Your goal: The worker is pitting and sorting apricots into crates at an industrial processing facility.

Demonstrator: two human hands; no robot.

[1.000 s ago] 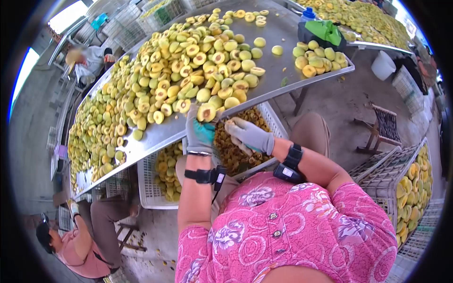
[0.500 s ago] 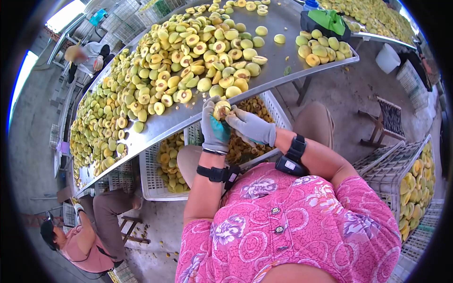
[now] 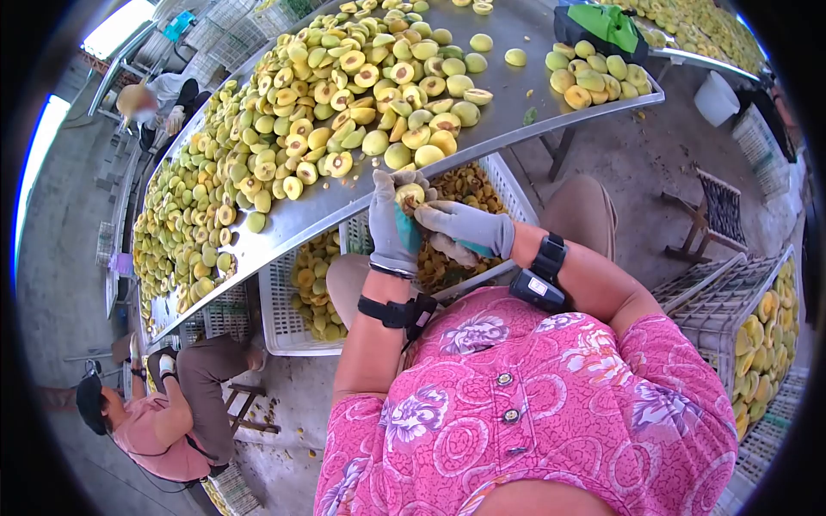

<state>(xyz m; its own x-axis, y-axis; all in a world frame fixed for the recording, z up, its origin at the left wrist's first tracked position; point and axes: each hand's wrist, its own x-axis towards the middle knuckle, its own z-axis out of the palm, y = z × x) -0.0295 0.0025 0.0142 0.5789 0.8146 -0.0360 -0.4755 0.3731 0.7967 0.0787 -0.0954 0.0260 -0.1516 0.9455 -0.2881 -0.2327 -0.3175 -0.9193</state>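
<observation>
My left hand [image 3: 393, 230], in a grey glove with a green palm, grips a yellow peach half [image 3: 409, 196] just off the near edge of the metal table. Gloved alike, my right hand [image 3: 469, 227] has its fingers closed at the fruit's near side; whatever they pinch is hidden. Below both hands, a white crate [image 3: 514, 191] holds brownish pits and scraps. To its left, another white crate [image 3: 274, 314] contains yellow-green peach halves. A large heap of peach halves [image 3: 344, 95] covers much of the table [image 3: 508, 116].
A small group of peaches [image 3: 594, 77] lies by a green-and-black bag [image 3: 602, 27]. Stacked crates [image 3: 714, 318] of fruit stand at my right, near a woven stool [image 3: 721, 206]. One co-worker [image 3: 159, 430] sits at lower left, another [image 3: 159, 107] beyond the table.
The view has shifted slightly. Both my hands stay together at the peach half, with the right fingers moved a little lower on it. The lower-left co-worker's arms have moved.
</observation>
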